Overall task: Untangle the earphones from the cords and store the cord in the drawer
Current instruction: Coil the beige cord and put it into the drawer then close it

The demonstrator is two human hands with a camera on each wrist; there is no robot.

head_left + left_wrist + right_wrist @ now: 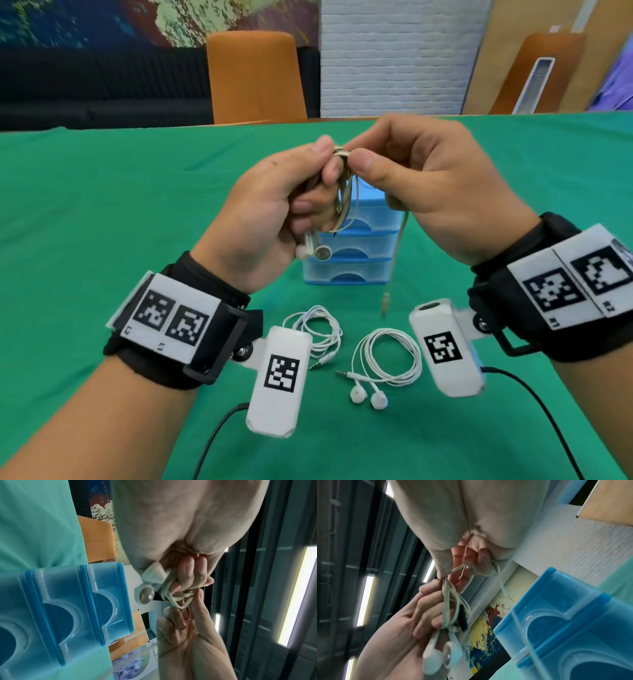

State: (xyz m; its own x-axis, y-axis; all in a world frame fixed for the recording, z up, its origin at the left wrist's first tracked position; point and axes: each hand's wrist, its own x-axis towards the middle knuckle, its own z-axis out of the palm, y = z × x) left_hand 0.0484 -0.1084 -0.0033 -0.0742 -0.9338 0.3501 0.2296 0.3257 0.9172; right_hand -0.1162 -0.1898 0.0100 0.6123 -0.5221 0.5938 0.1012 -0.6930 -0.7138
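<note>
We hold the yellowed earphone bundle [344, 192] up over the green table [102, 205], in front of the blue drawer unit [356, 253], which sits with all its drawers closed. Our left hand [270, 219] has its fingers curled tight around the coiled loops, with the two earbuds [313, 251] hanging out below the fist. Our right hand [421, 185] pinches the wrap at the top of the coil between thumb and forefinger, while the loose tail runs down past the palm to the dangling plug [386, 303]. The risk we see is in that pinch: if we tug the wrap sideways instead of feeding the tail back through, the knot is likely to cinch tighter. The thin cord could also slip from the left fist, letting the loops spill and cross again. The swinging plug may catch on the drawer unit or drop into the two white earphone sets [383, 363] lying on the cloth below, near our wrists, and tangle with them. Pulling hard near the earbuds could strain their joints.
</note>
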